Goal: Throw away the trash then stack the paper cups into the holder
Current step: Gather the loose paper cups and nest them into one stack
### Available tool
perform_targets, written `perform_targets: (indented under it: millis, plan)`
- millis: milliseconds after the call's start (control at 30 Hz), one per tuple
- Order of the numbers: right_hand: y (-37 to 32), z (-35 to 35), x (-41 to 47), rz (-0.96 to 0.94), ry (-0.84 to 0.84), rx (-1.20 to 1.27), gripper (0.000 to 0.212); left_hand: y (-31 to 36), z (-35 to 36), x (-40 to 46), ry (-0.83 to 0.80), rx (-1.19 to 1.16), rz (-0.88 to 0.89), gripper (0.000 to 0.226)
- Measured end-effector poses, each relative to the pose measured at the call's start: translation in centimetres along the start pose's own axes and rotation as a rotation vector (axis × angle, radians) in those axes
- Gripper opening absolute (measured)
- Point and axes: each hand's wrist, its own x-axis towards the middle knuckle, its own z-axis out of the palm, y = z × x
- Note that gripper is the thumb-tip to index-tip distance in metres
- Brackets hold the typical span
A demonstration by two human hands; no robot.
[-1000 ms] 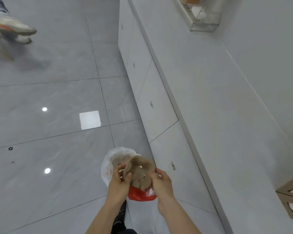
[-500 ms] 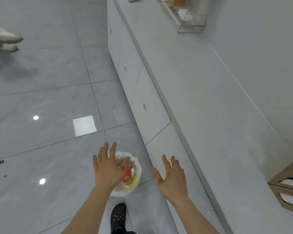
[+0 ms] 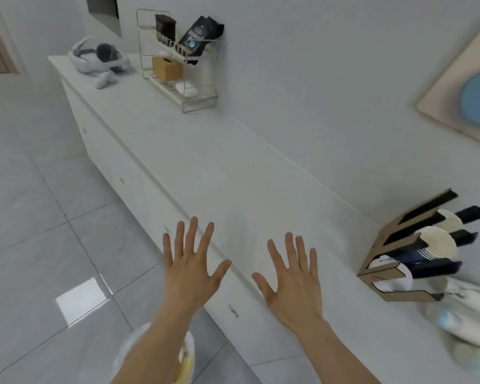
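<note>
My left hand and my right hand are both spread open and empty, held over the front edge of the white counter. A cardboard cup holder lies at the right on the counter, with paper cups in its slots. More paper cups, blurred, lie loose beside it at the right edge. The white-lined trash bin stands on the floor under my left forearm, mostly hidden.
A wire rack with a brown box and dark packets stands against the wall at the back. A white headset rests at the counter's far end. A framed picture hangs at the right. Grey tiled floor lies to the left.
Both hands let go of the brown and red trash over the bin, then opened and rose. The view lifted from the floor to the counter and cup holder.
</note>
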Motion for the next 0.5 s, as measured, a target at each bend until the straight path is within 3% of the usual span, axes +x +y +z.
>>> perform_targets:
  millis: [500]
  plan:
    - [24.9, -4.7, -6.5, 0.391, 0.246, 0.046, 0.074, 28.7, 3.8, 2.2, 0.019, -0.048, 0.458, 0.086]
